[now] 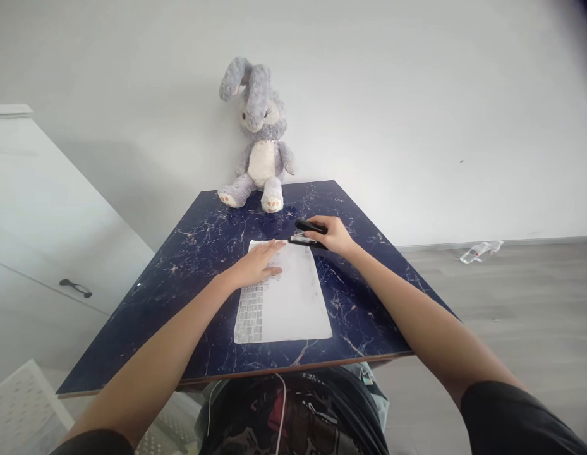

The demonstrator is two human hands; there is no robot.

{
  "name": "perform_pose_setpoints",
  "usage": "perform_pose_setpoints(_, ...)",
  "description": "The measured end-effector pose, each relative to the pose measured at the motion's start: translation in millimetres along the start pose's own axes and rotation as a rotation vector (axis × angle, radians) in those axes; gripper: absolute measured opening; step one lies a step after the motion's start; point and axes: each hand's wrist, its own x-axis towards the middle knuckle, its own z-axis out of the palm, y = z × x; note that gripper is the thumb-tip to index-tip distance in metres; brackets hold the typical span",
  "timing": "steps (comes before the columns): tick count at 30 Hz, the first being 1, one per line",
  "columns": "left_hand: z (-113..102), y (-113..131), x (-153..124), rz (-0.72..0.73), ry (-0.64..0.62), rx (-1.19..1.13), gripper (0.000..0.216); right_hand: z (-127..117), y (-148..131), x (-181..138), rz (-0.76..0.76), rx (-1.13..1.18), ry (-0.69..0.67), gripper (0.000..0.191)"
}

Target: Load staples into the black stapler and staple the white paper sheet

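A sheet of white paper (293,303) with printed text along its left side lies on the dark blue marbled table (203,246). My left hand (258,264) rests flat on the paper's upper left part, fingers stretched out. My right hand (332,236) is closed around a black stapler (306,232) at the paper's top right corner. The stapler's jaws are apart, with the lower metal part at the paper's edge.
A grey plush rabbit (260,136) sits at the far edge of the table against the white wall. A white cabinet (42,240) with a dark handle stands to the left. A crumpled plastic bottle (480,251) lies on the grey floor at the right.
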Motion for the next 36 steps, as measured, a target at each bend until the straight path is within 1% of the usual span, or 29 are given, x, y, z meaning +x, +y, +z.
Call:
perform_pose_setpoints(2, -2, -2, -1, 0.030, -0.106, 0.080, 0.049, -12, 13, 3, 0.061, -0.122, 0.084, 0.031)
perform_pose_setpoints(4, -6, -3, -2, 0.027, -0.131, 0.182, 0.037, -20, 25, 4, 0.103, -0.217, 0.092, 0.029)
perform_pose_setpoints(6, -10, -2, -2, 0.015, -0.102, 0.272, 0.032, -24, 32, 4, 0.129, -0.254, 0.040, 0.026)
perform_pose_setpoints(8, -9, 0, -3, 0.023, -0.069, 0.308, 0.029, -24, 35, 3, 0.123, -0.232, -0.054, 0.025)
perform_pose_setpoints(11, 0, 1, -3, 0.092, -0.067, 0.270, 0.033, -19, 32, 2, 0.060, -0.178, -0.186, 0.025)
perform_pose_setpoints(13, 9, 3, -2, 0.127, -0.111, 0.245, 0.042, -15, 26, 2, 0.011, -0.172, -0.238, 0.028)
perform_pose_setpoints(15, 15, 5, 0, 0.116, -0.190, 0.252, 0.049, -11, 20, 1, -0.027, -0.175, -0.270, 0.031)
perform_pose_setpoints(17, 17, 7, 1, 0.077, -0.273, 0.268, 0.052, -8, 16, 0, -0.044, -0.177, -0.280, 0.031)
perform_pose_setpoints(19, 18, 10, 3, 0.049, -0.325, 0.278, 0.053, -6, 14, 0, -0.044, -0.177, -0.284, 0.030)
perform_pose_setpoints(27, 19, 11, 5, 0.043, -0.323, 0.268, 0.055, -6, 10, 1, -0.028, -0.176, -0.342, 0.030)
perform_pose_setpoints(30, 21, 14, 7, 0.043, -0.337, 0.273, 0.055, -6, 7, 1, -0.021, -0.178, -0.344, 0.029)
perform_pose_setpoints(34, 23, 17, 10, 0.053, -0.346, 0.286, 0.055, 1, -1, 0, -0.023, -0.185, -0.343, 0.029)
perform_pose_setpoints(35, 24, 17, 11, 0.056, -0.346, 0.289, 0.056, 5, -3, 0, -0.001, -0.207, -0.329, 0.032)
perform_pose_setpoints(36, 25, 17, 12, 0.057, -0.346, 0.295, 0.056, 9, -6, 0, 0.043, -0.246, -0.301, 0.040)
